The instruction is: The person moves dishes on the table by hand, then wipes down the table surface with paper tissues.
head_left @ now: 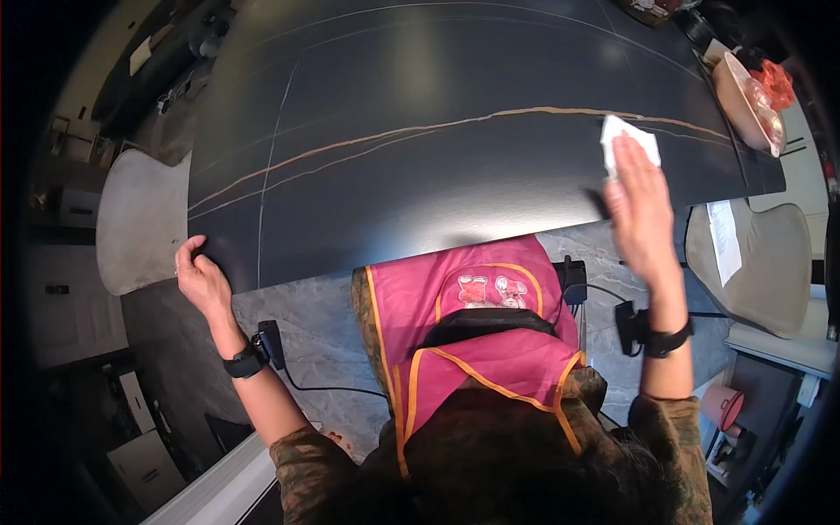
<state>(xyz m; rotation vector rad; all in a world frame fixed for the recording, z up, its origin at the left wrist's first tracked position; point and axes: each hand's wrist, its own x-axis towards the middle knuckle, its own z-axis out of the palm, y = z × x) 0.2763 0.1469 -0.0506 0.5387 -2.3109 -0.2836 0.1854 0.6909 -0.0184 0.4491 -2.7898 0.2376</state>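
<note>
With my right hand [645,214] lying open, I am pressing a white wipe [614,133] flat on the right side of the dark table [394,184]. My left hand [203,278] is resting at the near left corner, fingers bent; I can't tell whether it is gripping. The wiping is seemingly under way, not finished; the surface isn't showing which parts are done and which are remaining.

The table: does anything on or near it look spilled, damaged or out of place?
I see no clear spill or damage on the table; its streaks look decorative. Slightly odd: paper lies on the right chair, where someone would sit.
</note>
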